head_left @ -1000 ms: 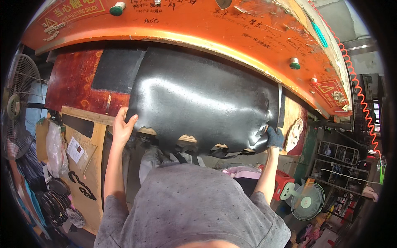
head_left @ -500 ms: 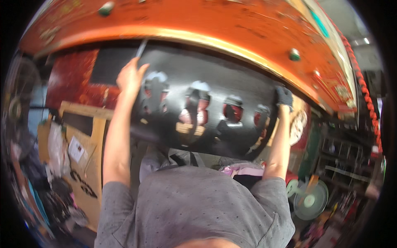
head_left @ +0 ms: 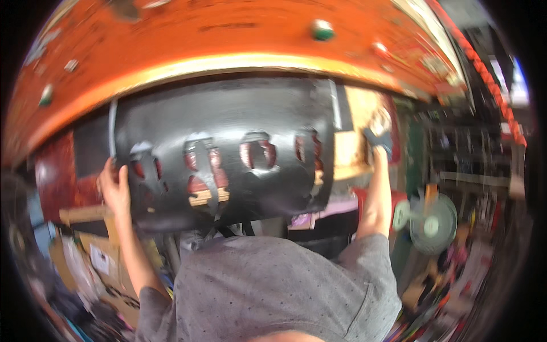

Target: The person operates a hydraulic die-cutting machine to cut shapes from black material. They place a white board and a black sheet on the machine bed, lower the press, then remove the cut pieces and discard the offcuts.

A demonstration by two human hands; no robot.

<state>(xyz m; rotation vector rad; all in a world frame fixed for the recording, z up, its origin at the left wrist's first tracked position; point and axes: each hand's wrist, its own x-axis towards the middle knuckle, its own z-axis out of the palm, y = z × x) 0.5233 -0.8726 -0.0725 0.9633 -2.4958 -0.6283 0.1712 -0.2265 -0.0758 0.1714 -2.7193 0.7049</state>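
We hold a black sheet (head_left: pixel 228 119) up in front of us, stretched wide between both hands under the orange table (head_left: pixel 228 40) that curves across the top of the view. The sheet is glossy, with a row of cut-out holes (head_left: pixel 256 153) across its middle; red and pale things show through them. Our left hand (head_left: pixel 114 188) is on the sheet's left edge, fingers wrapped round the rim, so that grip is closed on the sheet. Our right hand (head_left: pixel 377 141), in a dark glove, is raised well off to the right of the sheet's right edge; the view is blurred there, and we cannot tell whether its grip is open or closed, nor whether it touches the sheet at all. Below the sheet we see our own grey shirt (head_left: pixel 273 290) filling the lower middle. A small green fan (head_left: pixel 430 225) stands to the right, near our right arm. A green knob (head_left: pixel 322 28) sits on the table above. To the left, under our left arm, cardboard pieces (head_left: pixel 97 256) lean in the clutter.
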